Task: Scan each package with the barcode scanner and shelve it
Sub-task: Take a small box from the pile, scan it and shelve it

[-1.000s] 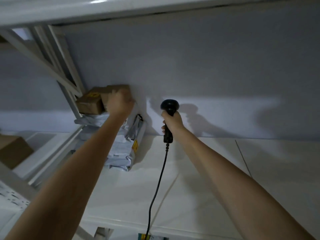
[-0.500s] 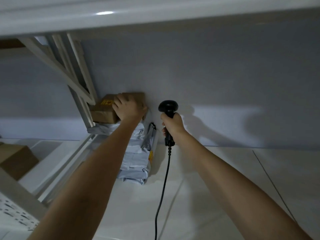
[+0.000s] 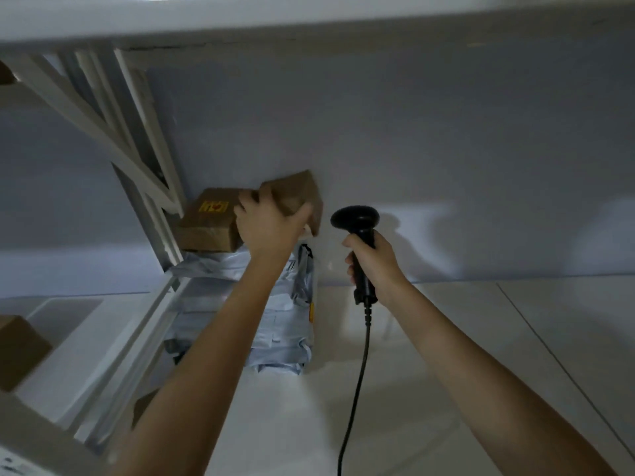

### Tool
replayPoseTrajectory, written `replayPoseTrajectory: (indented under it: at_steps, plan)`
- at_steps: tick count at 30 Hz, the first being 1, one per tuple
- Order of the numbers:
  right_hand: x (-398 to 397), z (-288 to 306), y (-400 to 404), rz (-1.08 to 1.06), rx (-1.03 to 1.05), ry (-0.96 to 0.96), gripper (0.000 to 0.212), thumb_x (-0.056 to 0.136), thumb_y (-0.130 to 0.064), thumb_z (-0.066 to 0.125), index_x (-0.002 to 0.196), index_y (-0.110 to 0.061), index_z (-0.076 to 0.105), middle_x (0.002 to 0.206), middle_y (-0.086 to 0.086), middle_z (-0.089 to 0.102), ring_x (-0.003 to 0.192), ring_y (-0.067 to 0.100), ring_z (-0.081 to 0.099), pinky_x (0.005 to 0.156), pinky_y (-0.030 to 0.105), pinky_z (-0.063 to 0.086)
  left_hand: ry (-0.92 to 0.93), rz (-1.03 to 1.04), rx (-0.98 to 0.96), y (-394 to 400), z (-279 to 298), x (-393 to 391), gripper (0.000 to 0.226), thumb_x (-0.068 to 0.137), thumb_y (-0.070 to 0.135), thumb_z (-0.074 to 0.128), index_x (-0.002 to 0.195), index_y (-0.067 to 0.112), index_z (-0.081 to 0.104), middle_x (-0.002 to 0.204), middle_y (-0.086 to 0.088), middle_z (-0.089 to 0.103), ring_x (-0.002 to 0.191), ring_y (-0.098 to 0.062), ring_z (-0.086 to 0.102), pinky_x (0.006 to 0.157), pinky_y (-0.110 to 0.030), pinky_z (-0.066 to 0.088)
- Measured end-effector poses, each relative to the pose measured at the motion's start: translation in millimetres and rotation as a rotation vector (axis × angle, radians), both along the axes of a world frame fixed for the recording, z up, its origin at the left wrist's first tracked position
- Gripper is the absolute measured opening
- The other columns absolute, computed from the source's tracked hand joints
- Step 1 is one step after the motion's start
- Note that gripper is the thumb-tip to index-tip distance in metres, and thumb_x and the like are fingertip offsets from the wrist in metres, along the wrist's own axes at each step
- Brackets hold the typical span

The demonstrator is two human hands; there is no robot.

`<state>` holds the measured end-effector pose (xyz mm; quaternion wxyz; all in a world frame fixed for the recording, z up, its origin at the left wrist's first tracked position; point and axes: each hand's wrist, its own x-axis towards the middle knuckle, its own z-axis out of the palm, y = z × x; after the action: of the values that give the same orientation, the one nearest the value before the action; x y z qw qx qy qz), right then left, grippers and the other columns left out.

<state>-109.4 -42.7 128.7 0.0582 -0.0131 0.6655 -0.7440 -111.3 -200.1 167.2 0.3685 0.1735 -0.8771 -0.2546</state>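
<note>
My left hand (image 3: 269,224) grips a small brown cardboard box (image 3: 297,195), held tilted against the grey back wall above a stack of grey poly mailer bags (image 3: 275,310). A second brown box (image 3: 208,223) with a yellow label lies on that stack, just left of my hand. The stack sits on the white shelf board (image 3: 446,338) at its left end. My right hand (image 3: 372,259) holds a black barcode scanner (image 3: 357,228) upright by its handle, right of the boxes. The scanner's black cable (image 3: 357,379) hangs down toward the shelf's front edge.
White metal uprights and diagonal braces (image 3: 137,173) of the rack stand left of the stack. Another brown box (image 3: 19,348) sits in the neighbouring bay at the far left. The upper shelf's underside (image 3: 309,15) runs across the top.
My left hand has lifted and tilted the small brown box, which lay flat on the stack before. The view has moved closer. The scanner hand has stayed about where it was.
</note>
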Motion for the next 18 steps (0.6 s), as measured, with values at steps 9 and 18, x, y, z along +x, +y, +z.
replayPoseTrajectory:
  at_steps: [9,18]
  plan:
    - [55.2,-4.5,71.9,-0.141,-0.126,-0.002,0.006,0.082,-0.014,0.058,0.088,-0.014,0.056,0.052,0.001,0.053,0.041,0.015,0.048,0.041,0.024,0.043,-0.228,-0.835,1.697,42.6,-46.1,29.2,0.043,0.079,0.049,0.057,0.106,0.016,0.06,0.101,-0.005,0.057,0.089,-0.02,0.052,0.089,-0.035,0.043]
    - [106.2,-2.9,145.2,-0.171,-0.084,0.053,0.008,0.079,-0.024,0.062,0.082,-0.018,0.057,0.053,0.003,0.055,0.046,0.02,0.052,0.048,0.029,0.047,-0.217,-0.891,2.063,119.1,-94.9,48.4,0.049,0.06,0.045,0.07,0.095,0.011,0.073,0.103,-0.021,0.067,0.093,-0.04,0.067,0.086,-0.047,0.053]
